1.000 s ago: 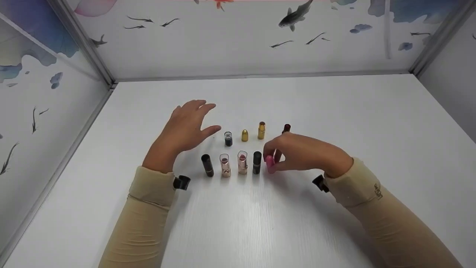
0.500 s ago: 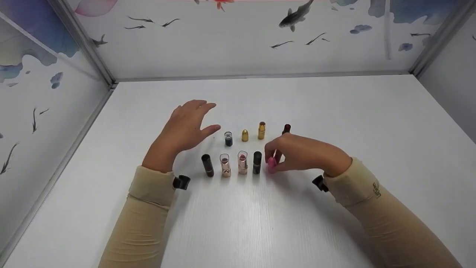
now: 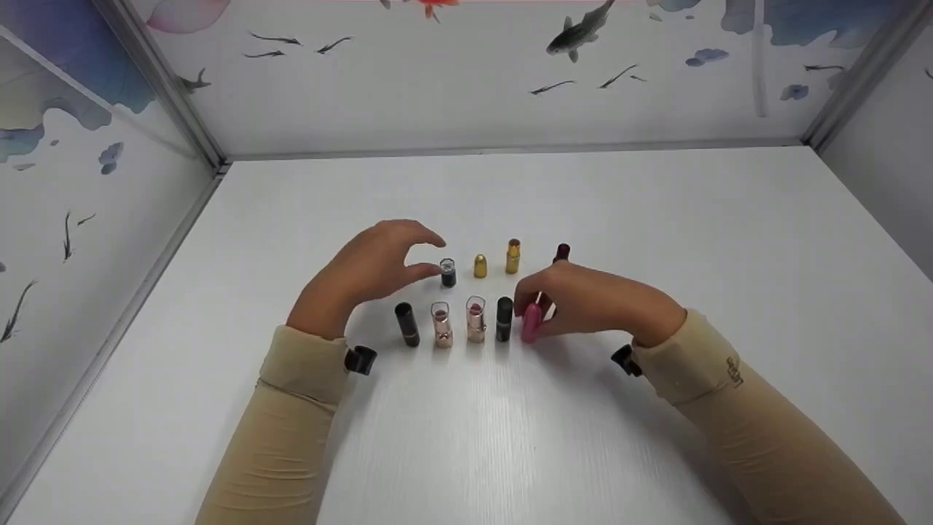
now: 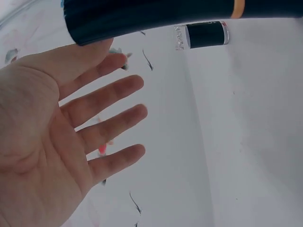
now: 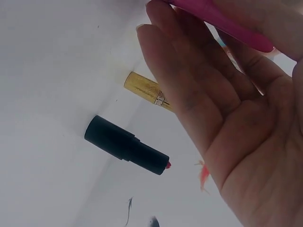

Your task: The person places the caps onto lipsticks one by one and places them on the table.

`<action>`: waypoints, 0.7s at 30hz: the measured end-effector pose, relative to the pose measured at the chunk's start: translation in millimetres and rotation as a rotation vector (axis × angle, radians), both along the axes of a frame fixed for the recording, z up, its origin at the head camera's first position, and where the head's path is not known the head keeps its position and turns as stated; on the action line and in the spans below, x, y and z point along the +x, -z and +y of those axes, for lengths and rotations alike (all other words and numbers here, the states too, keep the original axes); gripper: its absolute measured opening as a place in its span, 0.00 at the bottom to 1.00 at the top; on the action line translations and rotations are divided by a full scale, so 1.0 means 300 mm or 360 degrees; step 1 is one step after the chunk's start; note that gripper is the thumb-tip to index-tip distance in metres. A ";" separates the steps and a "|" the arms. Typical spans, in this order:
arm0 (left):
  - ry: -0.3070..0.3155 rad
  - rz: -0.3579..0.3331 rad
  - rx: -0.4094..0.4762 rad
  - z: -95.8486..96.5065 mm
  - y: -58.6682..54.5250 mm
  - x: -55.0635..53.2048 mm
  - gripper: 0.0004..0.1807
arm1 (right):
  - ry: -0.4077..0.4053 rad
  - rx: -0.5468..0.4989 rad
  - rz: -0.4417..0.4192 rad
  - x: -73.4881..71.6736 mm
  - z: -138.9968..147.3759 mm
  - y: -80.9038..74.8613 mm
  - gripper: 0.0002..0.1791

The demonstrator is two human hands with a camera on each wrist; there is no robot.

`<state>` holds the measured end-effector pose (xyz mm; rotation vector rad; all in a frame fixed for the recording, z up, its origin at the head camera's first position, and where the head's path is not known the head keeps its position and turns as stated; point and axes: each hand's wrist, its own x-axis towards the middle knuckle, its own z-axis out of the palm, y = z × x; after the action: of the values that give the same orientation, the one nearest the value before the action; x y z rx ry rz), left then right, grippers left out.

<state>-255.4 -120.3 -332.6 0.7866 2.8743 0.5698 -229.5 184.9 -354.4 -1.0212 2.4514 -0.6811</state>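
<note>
My right hand (image 3: 594, 302) pinches a glossy pink lipstick tube (image 3: 531, 323) upright at the right end of the front row; its base meets or nearly meets the table. In the right wrist view the pink tube (image 5: 227, 23) lies between thumb and fingers. My left hand (image 3: 375, 262) has its fingers spread, with the thumb tip beside a short dark lipstick with a clear cap (image 3: 447, 273). Whether they touch cannot be told. In the left wrist view the palm faces the camera and holds nothing; a black tube (image 4: 156, 19) stands in front of the thumb.
The front row has a black tube (image 3: 407, 324), two rose-gold lipsticks with clear caps (image 3: 442, 328) and another black tube (image 3: 504, 319). Behind stand a gold bullet-shaped piece (image 3: 479, 266), a gold tube (image 3: 512, 257) and a black lipstick with red tip (image 5: 128, 144). Patterned panels enclose the table.
My left hand has come right and a little nearer, its thumb now beside the short dark lipstick. The pink tube has shifted slightly in my right hand and shows taller than half a second ago.
</note>
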 end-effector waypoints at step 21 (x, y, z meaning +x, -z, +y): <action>0.0281 -0.0182 0.0331 -0.012 0.108 -0.068 0.20 | 0.0724 -0.0101 0.0304 -0.083 0.197 -0.072 0.26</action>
<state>-275.7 -124.1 -365.1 0.9894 2.6370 0.8695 -254.4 243.9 -332.8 -0.5678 2.8824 -0.8373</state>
